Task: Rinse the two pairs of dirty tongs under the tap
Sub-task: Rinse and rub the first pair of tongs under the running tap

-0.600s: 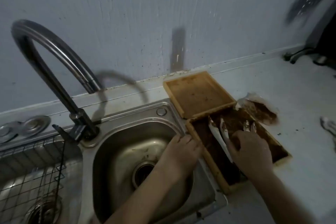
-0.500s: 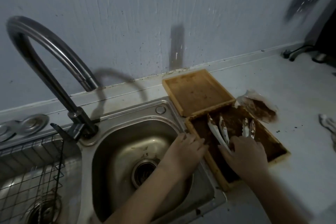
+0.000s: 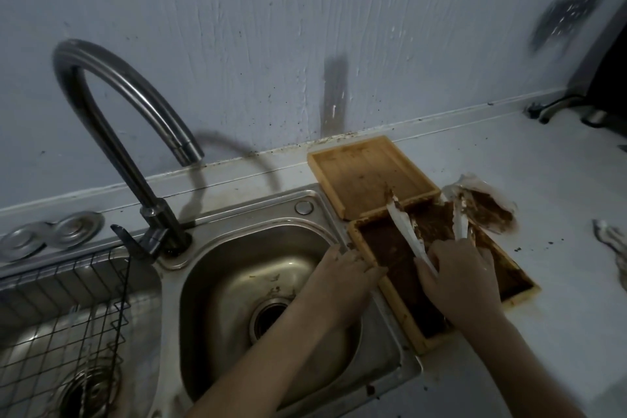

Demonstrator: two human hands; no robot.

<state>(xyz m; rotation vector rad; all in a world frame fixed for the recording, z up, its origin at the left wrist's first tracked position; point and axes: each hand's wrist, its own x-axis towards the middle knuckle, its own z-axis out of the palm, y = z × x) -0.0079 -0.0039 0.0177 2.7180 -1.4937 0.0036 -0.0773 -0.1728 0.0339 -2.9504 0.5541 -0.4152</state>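
My right hand (image 3: pixel 461 278) is closed around two pairs of white tongs. The left pair (image 3: pixel 405 231) and the right pair (image 3: pixel 460 219) fan out upward from my fist, their tips smeared brown. They are raised over a dirty wooden tray (image 3: pixel 417 339) coated in brown residue. My left hand (image 3: pixel 342 276) rests on the tray's left rim at the sink's edge and holds nothing. The curved steel tap (image 3: pixel 112 102) arches over the round sink basin (image 3: pixel 237 268) to the left; no water is running.
A second, cleaner wooden tray (image 3: pixel 366 170) lies behind the dirty one. A crumpled soiled wrapper (image 3: pixel 488 207) sits at the right. A wire rack (image 3: pixel 64 316) covers the left basin. Metal cutlery (image 3: pixel 614 248) lies at the right edge of the white counter (image 3: pixel 559 187).
My right hand has lifted both pairs of tongs off the dirty tray; their tips now point higher, over the trays' junction. The left hand stays at the tray's rim.
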